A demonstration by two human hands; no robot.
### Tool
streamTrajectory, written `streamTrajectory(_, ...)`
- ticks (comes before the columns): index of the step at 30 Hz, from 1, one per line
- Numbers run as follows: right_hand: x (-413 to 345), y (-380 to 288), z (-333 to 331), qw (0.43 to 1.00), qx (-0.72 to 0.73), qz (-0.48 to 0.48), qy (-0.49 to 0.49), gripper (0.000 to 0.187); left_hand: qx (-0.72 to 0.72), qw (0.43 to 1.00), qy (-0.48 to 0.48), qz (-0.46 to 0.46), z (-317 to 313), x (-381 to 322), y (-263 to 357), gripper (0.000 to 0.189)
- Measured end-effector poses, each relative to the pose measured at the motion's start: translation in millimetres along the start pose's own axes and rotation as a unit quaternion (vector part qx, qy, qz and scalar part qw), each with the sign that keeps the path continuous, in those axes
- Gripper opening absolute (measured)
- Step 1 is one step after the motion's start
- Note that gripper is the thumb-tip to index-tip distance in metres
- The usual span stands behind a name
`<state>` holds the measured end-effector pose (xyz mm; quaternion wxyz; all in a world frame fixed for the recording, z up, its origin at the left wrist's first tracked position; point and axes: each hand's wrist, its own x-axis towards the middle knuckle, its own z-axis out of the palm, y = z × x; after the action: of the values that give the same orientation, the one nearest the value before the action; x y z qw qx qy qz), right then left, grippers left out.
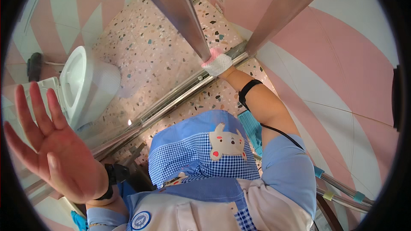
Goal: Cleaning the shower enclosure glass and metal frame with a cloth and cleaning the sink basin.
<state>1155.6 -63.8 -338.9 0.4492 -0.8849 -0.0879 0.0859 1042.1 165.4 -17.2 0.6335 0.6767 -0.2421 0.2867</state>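
My left hand [64, 154] is raised at the left, palm towards me, fingers spread and holding nothing. A black strap with a small device [114, 173] circles its wrist. At the upper middle, my right hand [218, 64] wears a white knitted glove with pink over the fingers. It closes around the edge of an upright metal door post [189, 22]; the post hides some of the fingertips. Below runs a metal floor track [173, 99]. Across from it stands a second metal post [282, 12], beside the wall.
A white toilet [93, 83] stands at the left, beyond the track, on speckled terrazzo flooring [144, 32]. The tiled wall [337, 54] is pink and white. A turquoise plastic object [252, 128] lies by my checked apron [205, 147]. Metal tubes [343, 189] with coloured bands are at the lower right.
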Motion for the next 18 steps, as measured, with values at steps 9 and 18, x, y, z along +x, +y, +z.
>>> streamTrajectory(9,-18.2,46.8,30.5,0.996,-0.079,-0.03,0.007,0.028,0.009,0.999,-0.006,-0.045,-76.2,-117.3,-44.3,0.042)
streamTrajectory(18,0.0,166.4,70.0,0.984,-0.166,0.02,-0.063,0.051,0.037,0.997,-0.036,-0.066,-51.2,-130.8,-53.7,0.046)
